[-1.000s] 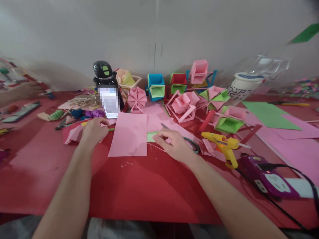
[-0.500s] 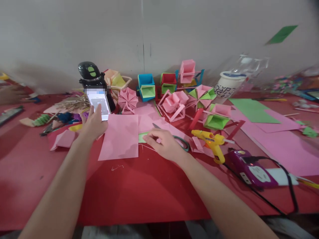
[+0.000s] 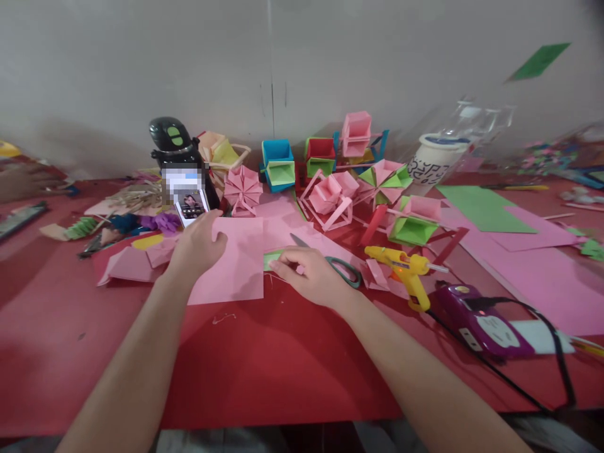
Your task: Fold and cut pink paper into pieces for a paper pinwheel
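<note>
My left hand [image 3: 201, 242] is just below a lit phone [image 3: 192, 204] that leans against a black bottle-shaped object [image 3: 172, 138]. Its thumb and fingers are apart, over the left side of a pink paper sheet [image 3: 236, 264]. My right hand [image 3: 309, 270] rests on the table with fingers curled and tips together at a small green paper piece [image 3: 270, 259]. Whether anything is pinched there is hidden. Scissors [image 3: 346, 270] with dark green handles lie partly under this hand, their blade tip showing beyond it.
A yellow glue gun [image 3: 401, 267] and a purple power strip [image 3: 486, 324] with black cords lie on the right. Folded paper models, including a blue and green one [image 3: 278, 165], line the back. Green paper [image 3: 491, 211] lies on pink sheets. A patterned cup [image 3: 434, 163] stands behind.
My left hand has moved from the phone's screen down and right, off it. The phone's display now shows a different picture. My right hand stays in place.
</note>
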